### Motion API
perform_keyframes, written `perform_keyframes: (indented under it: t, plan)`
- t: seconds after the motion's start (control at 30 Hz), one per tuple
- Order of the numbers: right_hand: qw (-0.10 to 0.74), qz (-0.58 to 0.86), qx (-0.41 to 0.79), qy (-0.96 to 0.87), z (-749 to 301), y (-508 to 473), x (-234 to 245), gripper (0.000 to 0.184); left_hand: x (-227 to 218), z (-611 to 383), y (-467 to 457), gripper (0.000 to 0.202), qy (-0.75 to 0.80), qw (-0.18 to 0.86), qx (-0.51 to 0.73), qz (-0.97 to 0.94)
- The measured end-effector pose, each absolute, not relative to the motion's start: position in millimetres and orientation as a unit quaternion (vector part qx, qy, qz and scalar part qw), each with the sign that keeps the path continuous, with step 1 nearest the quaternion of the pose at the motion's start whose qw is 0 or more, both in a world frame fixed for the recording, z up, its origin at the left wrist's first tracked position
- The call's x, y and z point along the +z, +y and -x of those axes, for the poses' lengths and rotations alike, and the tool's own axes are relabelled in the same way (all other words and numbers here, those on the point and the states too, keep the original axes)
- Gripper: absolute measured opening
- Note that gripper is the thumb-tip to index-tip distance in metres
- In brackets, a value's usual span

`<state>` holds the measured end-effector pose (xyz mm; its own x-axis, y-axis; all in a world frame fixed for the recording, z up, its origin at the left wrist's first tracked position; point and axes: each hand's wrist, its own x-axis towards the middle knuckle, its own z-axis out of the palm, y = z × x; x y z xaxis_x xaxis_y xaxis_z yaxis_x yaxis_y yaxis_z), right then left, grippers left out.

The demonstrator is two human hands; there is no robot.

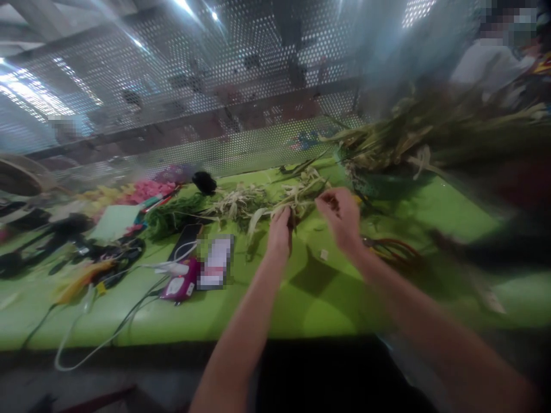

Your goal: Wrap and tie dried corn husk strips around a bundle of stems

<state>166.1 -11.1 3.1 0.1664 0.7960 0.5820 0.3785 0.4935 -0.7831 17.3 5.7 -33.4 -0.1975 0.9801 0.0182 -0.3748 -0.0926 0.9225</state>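
Clenching a pale leafy flower stem (297, 201) over the lime-green worktop (318, 298), the left hand (279, 232) holds fast. Just beside it, the right hand (342, 218) has its fingers curled, but the grip is too blurred to tell.

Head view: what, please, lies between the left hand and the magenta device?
Head view shows a flat whitish item, too blurred to identify, between the magenta device and the left hand gripping plant stems.

1. No text, brand, number or sign can be read anywhere in view.
2. The white label on the magenta device (178, 285) is too blurred to make out.
3. The flat item (216, 261) just beside it is pixelated over.
4. The small pale tag (323, 254) on the green surface (310, 298) shows no legible mark.
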Motion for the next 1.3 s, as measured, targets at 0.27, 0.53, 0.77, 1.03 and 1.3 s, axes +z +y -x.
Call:
perform_keyframes:
  t: [0.27, 0.53, 0.77, 1.03, 1.3]
  plan:
    - [0.513, 0.454, 0.509, -0.522, -144.2, -4.1, -14.6, 0.027, -36.0, -35.3, -5.5, 0.031, 0.369, 0.527, 0.635, -0.428]
    - [0.504, 0.471, 0.443, -0.572, -151.9, -7.2, -7.5, 0.020, -21.9, -29.7, -10.6, 0.028, 0.420, 0.404, 0.619, -0.527]
    - [0.514, 0.439, 0.505, -0.537, -150.2, -9.2, -0.5, 0.025, -21.1, -30.4, -12.8, 0.034, 0.442, 0.283, 0.598, -0.605]
    - [0.514, 0.455, 0.449, -0.572, -151.5, -9.8, -1.4, 0.026, -15.3, -29.6, -16.2, 0.029, 0.475, 0.291, 0.610, -0.564]
    - [0.517, 0.412, 0.554, -0.506, -146.6, 0.4, -15.0, 0.027, -19.7, -29.5, -9.8, 0.024, 0.455, 0.464, 0.663, -0.371]
